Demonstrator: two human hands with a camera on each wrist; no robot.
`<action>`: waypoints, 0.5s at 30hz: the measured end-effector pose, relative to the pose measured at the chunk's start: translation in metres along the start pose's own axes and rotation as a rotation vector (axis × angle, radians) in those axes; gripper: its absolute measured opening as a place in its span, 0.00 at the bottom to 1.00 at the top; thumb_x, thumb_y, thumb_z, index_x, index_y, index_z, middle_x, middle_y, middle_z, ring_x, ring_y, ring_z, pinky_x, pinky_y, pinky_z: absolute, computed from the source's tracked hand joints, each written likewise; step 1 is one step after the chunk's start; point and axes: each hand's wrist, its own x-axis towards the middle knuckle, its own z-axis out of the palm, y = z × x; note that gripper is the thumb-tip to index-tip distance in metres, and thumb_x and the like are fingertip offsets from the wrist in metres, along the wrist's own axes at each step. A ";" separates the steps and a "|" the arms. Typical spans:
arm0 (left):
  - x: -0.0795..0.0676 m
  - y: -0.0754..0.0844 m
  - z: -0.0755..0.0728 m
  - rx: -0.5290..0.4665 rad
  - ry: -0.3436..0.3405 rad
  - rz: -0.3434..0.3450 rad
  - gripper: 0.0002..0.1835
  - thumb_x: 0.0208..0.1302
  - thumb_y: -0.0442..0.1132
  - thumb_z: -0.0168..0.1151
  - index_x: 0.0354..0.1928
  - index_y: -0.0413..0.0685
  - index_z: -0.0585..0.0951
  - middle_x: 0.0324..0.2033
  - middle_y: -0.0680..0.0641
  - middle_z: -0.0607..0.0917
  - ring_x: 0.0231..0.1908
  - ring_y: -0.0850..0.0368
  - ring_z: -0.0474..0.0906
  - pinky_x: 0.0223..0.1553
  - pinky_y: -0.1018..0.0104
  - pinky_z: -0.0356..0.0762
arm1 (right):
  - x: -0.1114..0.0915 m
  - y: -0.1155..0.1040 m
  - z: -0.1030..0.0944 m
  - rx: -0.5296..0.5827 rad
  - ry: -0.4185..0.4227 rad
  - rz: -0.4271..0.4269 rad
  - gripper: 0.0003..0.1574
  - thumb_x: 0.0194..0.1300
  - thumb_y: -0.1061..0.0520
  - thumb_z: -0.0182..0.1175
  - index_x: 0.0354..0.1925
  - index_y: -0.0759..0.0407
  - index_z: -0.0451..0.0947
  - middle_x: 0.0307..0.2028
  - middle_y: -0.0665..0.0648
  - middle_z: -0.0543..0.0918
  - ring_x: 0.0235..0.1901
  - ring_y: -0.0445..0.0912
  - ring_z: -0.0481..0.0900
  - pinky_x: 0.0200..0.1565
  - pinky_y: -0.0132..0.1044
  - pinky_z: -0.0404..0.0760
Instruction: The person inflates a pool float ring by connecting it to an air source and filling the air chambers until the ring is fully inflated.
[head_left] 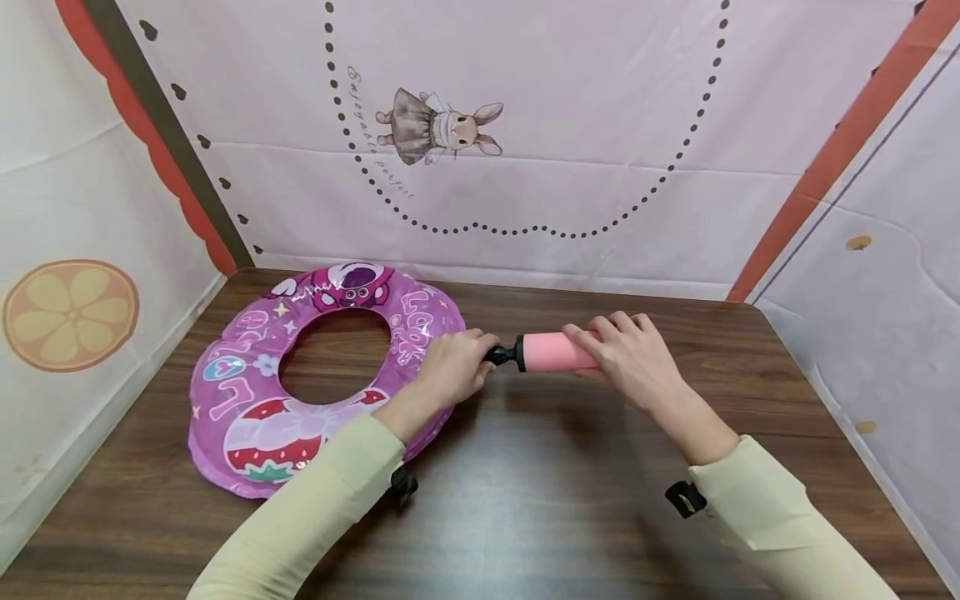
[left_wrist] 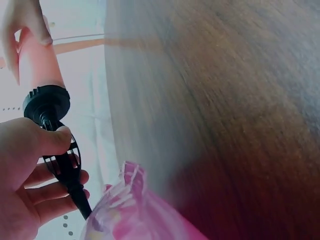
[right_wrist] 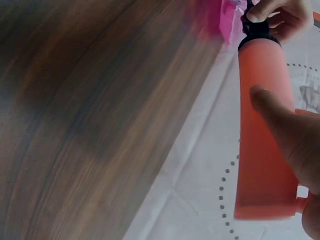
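Observation:
A pink hand air pump point(head_left: 551, 352) with a black nozzle end point(left_wrist: 66, 162) is held above the table between both hands. My left hand point(head_left: 453, 367) grips the black end, thumb on one side and fingers behind it in the left wrist view. My right hand point(head_left: 633, 360) holds the pink barrel, its thumb point(right_wrist: 270, 102) lying along the side. A purple inflatable swim ring point(head_left: 251, 333), printed with a strawberry and a bear, lies left of the pump. The nozzle tip reaches the ring's edge point(left_wrist: 135, 220) in the left wrist view; whether it is inserted is hidden.
The brown wood-grain table point(head_left: 510, 517) spreads beneath everything. A pale printed cloth point(head_left: 570, 125) with a rabbit picture hangs behind it, and more cloth stands at both sides. Each sleeve has a black strap piece point(head_left: 686, 498) near the wrist.

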 end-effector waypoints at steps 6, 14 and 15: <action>0.000 -0.001 -0.004 0.017 -0.076 -0.066 0.15 0.53 0.43 0.67 0.44 0.50 0.80 0.35 0.50 0.84 0.31 0.53 0.81 0.29 0.61 0.79 | -0.016 0.014 0.000 0.094 0.009 0.023 0.41 0.38 0.43 0.74 0.53 0.51 0.74 0.36 0.57 0.81 0.38 0.56 0.77 0.36 0.49 0.74; -0.001 -0.005 -0.004 -0.011 -0.066 -0.056 0.14 0.53 0.40 0.67 0.43 0.48 0.80 0.34 0.48 0.84 0.31 0.49 0.81 0.30 0.57 0.80 | -0.060 0.058 -0.021 0.125 -0.012 0.098 0.43 0.59 0.25 0.40 0.54 0.53 0.74 0.36 0.60 0.81 0.36 0.58 0.77 0.36 0.52 0.73; -0.002 -0.006 -0.004 -0.004 -0.049 -0.050 0.13 0.52 0.39 0.67 0.42 0.47 0.80 0.33 0.48 0.84 0.31 0.50 0.81 0.30 0.58 0.79 | -0.065 0.063 -0.024 0.121 -0.018 0.114 0.46 0.59 0.24 0.32 0.54 0.53 0.74 0.36 0.60 0.81 0.36 0.58 0.77 0.36 0.53 0.73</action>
